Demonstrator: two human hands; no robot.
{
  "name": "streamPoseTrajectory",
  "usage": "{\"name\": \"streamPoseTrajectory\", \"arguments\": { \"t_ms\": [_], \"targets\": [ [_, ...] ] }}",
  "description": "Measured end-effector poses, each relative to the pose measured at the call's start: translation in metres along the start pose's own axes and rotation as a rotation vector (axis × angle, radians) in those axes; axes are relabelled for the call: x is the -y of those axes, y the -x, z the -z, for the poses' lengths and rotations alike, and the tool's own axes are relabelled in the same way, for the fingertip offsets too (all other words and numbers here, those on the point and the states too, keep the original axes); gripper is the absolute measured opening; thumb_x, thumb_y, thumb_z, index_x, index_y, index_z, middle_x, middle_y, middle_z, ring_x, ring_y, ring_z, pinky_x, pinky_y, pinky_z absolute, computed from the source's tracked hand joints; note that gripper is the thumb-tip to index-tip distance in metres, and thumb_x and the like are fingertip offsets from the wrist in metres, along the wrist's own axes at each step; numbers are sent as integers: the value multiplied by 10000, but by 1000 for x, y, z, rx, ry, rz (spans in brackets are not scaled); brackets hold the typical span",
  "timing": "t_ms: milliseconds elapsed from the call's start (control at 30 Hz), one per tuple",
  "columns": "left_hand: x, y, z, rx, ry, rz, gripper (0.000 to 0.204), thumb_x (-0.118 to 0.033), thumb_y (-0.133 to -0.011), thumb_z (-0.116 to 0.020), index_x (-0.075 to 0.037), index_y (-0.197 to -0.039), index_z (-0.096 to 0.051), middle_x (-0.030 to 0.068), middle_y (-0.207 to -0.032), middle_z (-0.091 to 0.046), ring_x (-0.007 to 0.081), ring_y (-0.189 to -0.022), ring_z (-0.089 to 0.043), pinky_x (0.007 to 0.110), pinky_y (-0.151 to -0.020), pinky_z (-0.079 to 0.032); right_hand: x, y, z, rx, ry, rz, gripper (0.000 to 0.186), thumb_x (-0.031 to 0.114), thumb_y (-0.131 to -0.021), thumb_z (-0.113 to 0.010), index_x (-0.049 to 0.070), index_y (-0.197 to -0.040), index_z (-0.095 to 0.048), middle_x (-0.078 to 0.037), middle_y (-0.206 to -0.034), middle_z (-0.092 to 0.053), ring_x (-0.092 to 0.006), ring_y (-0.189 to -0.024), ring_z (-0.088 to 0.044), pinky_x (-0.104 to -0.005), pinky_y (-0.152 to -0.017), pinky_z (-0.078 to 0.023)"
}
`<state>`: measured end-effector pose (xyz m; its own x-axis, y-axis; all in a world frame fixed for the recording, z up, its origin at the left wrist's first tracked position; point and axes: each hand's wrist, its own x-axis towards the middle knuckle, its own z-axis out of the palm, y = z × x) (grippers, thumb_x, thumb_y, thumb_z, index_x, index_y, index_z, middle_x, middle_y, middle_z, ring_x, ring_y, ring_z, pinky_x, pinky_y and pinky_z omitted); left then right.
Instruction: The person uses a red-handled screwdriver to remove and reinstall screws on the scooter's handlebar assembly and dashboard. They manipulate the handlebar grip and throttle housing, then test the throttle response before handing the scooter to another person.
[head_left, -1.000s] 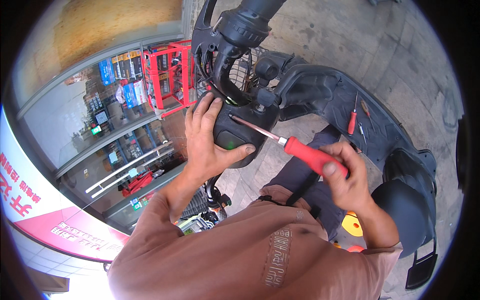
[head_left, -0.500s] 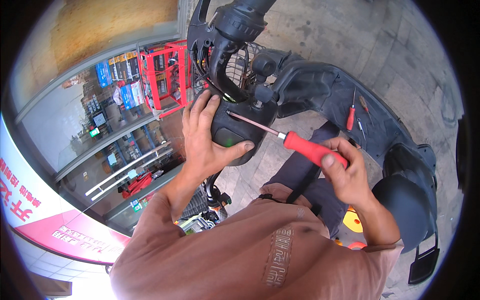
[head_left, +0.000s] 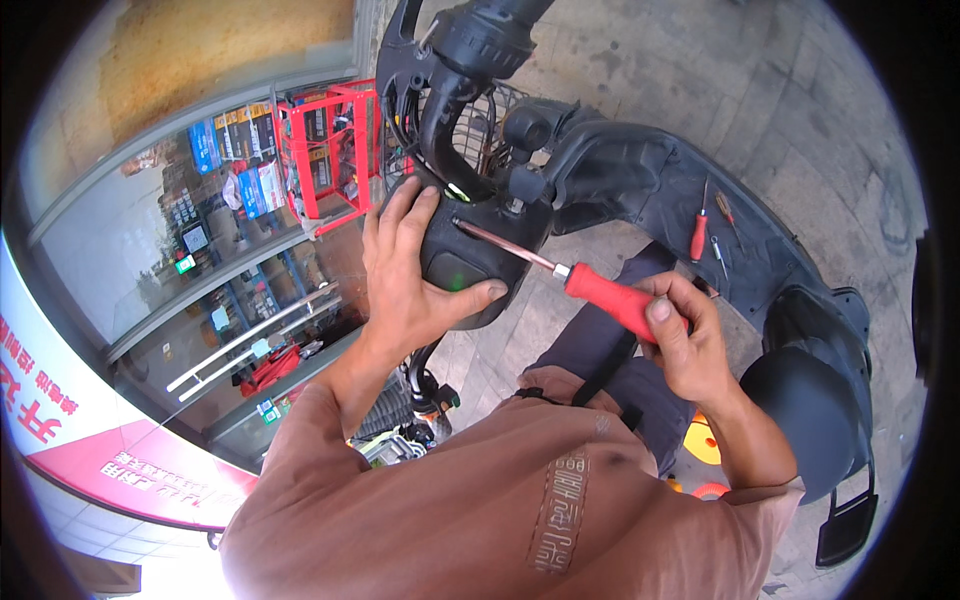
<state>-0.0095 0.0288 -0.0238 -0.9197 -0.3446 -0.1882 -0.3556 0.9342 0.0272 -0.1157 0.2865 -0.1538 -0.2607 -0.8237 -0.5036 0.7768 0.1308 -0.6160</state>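
My right hand [head_left: 688,335] is wrapped round the red handle of a screwdriver [head_left: 612,300]. Its long shaft runs up and left, and the tip rests at a hole in the black plastic cover [head_left: 462,258] on the scooter's handlebar stem. Spread over the left side of that cover, my left hand [head_left: 405,275] holds it with the fingers along the upper edge and the thumb stretched across the lower part. A bent black handlebar tube [head_left: 440,130] rises from the cover, with a thick black grip [head_left: 482,45] above. Whether the tip sits in a screw head is too small to tell.
On the scooter's black footboard [head_left: 660,215] lie another red-handled screwdriver [head_left: 698,236] and several small tools. The black seat [head_left: 808,420] stands at the right. A wire basket [head_left: 485,135] is behind the handlebar. Left are a red metal rack [head_left: 325,155] and a glass shopfront.
The screwdriver's handle and my right hand have shifted very slightly, with the fingers turned a little on the handle. My left hand stays in place on the cover.
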Motion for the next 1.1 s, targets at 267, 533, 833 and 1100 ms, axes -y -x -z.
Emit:
{"name": "streamPoseTrajectory", "arguments": {
  "t_ms": [267, 533, 833, 1100],
  "targets": [
    [0, -3, -1, 2, 8, 8, 1007, -471, -482, -861, -32, -1304, -480, 199, -1373, -431, 449, -1200, -407, 555, -1039, -292, 1, -12, 8, -108, 744, 1006, 425, 111, -723, -754, 14, -1088, -559, -145, -870, -621, -253, -688, -595, -331, -617, -478],
    [0, -2, 1, 14, 13, 14, 1006, -462, -488, -861, -35, -1311, -472, 201, -1369, -432, 445, -1209, -401, 546, -1035, -296, -4, 6, 7, -71, 375, 504, 476, 94, -753, -732, 28, -1159, -491, -148, -905, -615, -236, -771, -614, -341, -690, -495],
    [-1, 1, 2, 17, -2, 10, 1004, -480, -495, -857, -39, -1312, -475, 202, -1367, -431, 447, -1185, -407, 543, -1004, -325, -3, 13, 0, -110, 122, 188, 367, 166, -842, -645, -23, -1122, -500, -106, -919, -619, -202, -801, -621, -327, -719, -494],
    [0, -2, -2, -21, -4, -3, 1004, -512, -495, -851, -39, -1301, -483, 195, -1359, -437, 446, -1184, -407, 541, -1002, -330, -9, 5, 0, -119, 446, 612, 367, 176, -835, -690, 9, -1087, -483, -119, -884, -626, -215, -741, -627, -343, -634, -485]
  ]
}}
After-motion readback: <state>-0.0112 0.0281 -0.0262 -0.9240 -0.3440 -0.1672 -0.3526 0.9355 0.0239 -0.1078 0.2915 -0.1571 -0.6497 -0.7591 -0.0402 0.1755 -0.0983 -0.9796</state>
